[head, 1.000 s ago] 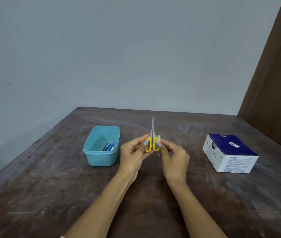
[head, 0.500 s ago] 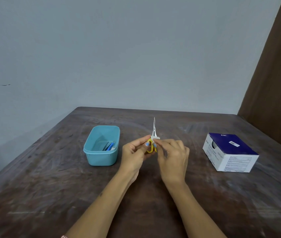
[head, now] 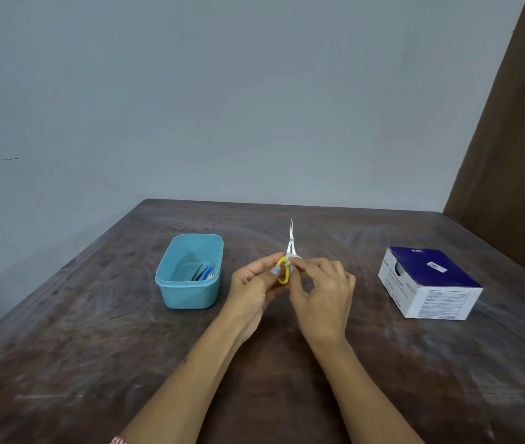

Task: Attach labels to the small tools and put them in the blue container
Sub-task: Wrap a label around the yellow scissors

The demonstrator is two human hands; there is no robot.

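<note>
Small scissors (head: 290,248) with yellow handles stand upright above the table's middle, blade tips pointing up. My left hand (head: 254,290) grips the yellow handle loop from the left. My right hand (head: 322,293) pinches a small white label (head: 294,259) against the scissors just below the blades. The blue container (head: 190,293) stands to the left of my hands, with a few small tools (head: 205,272) lying inside, one of them blue.
A white and dark blue cardboard box (head: 428,283) sits at the right of the dark wooden table (head: 94,363). A grey wall rises behind, and a brown panel (head: 517,139) stands at the far right.
My right hand has moved in over the handles and now presses the white label onto the scissors near the pivot. The left hand keeps its hold.
</note>
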